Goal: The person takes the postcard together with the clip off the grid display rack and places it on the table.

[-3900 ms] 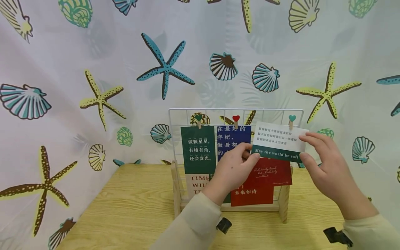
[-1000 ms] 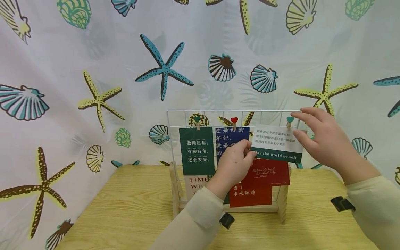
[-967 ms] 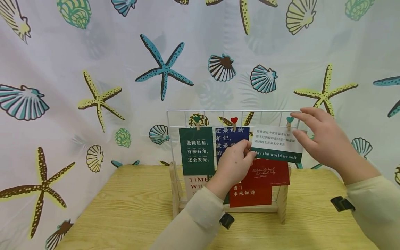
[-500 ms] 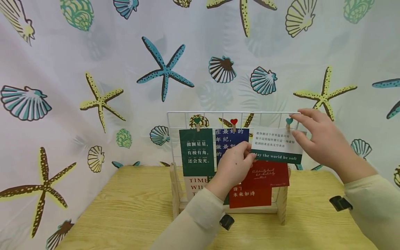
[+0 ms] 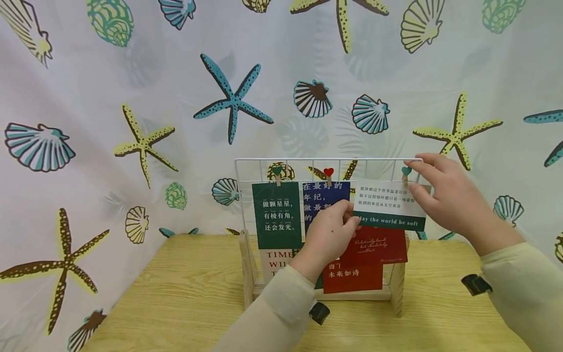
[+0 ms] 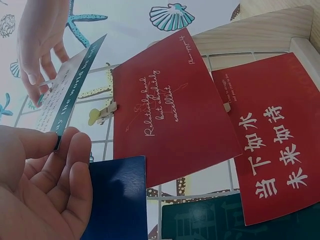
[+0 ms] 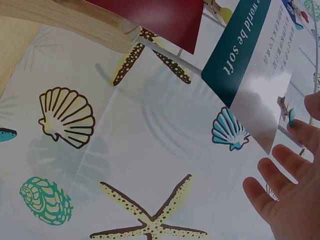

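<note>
In the head view, my left hand (image 5: 327,234) pinches the lower left corner of a white-and-green card (image 5: 389,203) between thumb and fingers. The card tilts slightly and hangs in front of a white wire grid rack (image 5: 303,159). My right hand (image 5: 453,200) is at the card's upper right, spread around a teal heart clothespin (image 5: 406,172). In the right wrist view, its index fingertip touches the clothespin's heart (image 7: 291,117), the thumb apart from it. The clothespin's wooden end lies at the card's top edge; whether it grips the card is unclear.
Green (image 5: 278,215), blue (image 5: 314,190) and red (image 5: 374,244) cards hang on the rack, some overlapping. Green (image 5: 277,170) and red (image 5: 328,172) heart clothespins hold the upper ones. The rack's wooden feet (image 5: 397,288) stand on a wood-grain table (image 5: 184,293) before a patterned curtain (image 5: 176,73).
My right hand has moved from the card's right edge up to the teal clothespin, and lately shifted slightly left. My left hand keeps its pinch on the card.
</note>
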{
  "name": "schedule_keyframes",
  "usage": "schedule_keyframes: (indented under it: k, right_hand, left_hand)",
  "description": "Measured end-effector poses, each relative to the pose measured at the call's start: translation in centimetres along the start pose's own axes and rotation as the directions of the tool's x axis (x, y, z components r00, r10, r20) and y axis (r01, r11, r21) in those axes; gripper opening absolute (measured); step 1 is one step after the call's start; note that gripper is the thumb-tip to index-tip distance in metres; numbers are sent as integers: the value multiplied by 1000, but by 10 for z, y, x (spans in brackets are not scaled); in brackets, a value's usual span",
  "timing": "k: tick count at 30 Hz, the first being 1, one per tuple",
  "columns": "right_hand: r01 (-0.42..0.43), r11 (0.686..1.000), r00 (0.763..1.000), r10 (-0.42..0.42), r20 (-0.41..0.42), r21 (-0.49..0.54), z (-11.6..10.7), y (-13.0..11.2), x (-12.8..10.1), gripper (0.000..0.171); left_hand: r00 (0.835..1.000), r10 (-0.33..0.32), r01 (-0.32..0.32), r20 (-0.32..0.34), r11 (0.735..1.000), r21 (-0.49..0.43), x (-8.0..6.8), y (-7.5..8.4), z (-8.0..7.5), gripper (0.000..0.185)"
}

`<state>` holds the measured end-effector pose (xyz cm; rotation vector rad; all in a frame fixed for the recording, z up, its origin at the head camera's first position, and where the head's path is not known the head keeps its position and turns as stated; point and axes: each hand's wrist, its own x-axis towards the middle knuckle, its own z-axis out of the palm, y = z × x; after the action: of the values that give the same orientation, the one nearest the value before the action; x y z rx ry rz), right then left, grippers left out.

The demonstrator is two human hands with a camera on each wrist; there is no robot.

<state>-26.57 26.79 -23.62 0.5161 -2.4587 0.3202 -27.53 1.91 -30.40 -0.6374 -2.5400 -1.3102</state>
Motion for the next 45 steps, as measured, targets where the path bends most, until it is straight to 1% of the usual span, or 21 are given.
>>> schedule_keyframes:
  k: [6, 11, 19, 29, 38, 45]
  right_hand:
    - [4, 1000, 1000, -4, 0, 7, 3, 1, 3, 47]
    - [18, 1000, 1000, -18, -20, -1, 6, 1, 4, 46]
    - [4, 1000, 999, -4, -35, -5, 10, 1, 6, 47]
    - [-1, 1000, 998, 1, -55, 6, 12, 1, 7, 44]
    - [14, 1000, 997, -14, -78, -7, 11, 1, 9, 40]
    - [43, 999, 995, -45, -93, -30, 8, -1, 12, 34]
  left_hand:
    - [1000, 2, -2, -4, 1000, 2, 0, -1, 0, 17]
    - [1000, 13, -13, -6, 1000, 12, 1, -2, 1, 15]
    - [1000, 17, -17, -7, 999, 36, 2, -2, 2, 15]
    - [1000, 16, -16, -4, 1000, 26, 2, -3, 4, 17]
    - [1000, 12, -12, -5, 999, 31, 2, -4, 5, 16]
    - [1000, 12, -12, -10, 1000, 20, 1, -5, 5, 17]
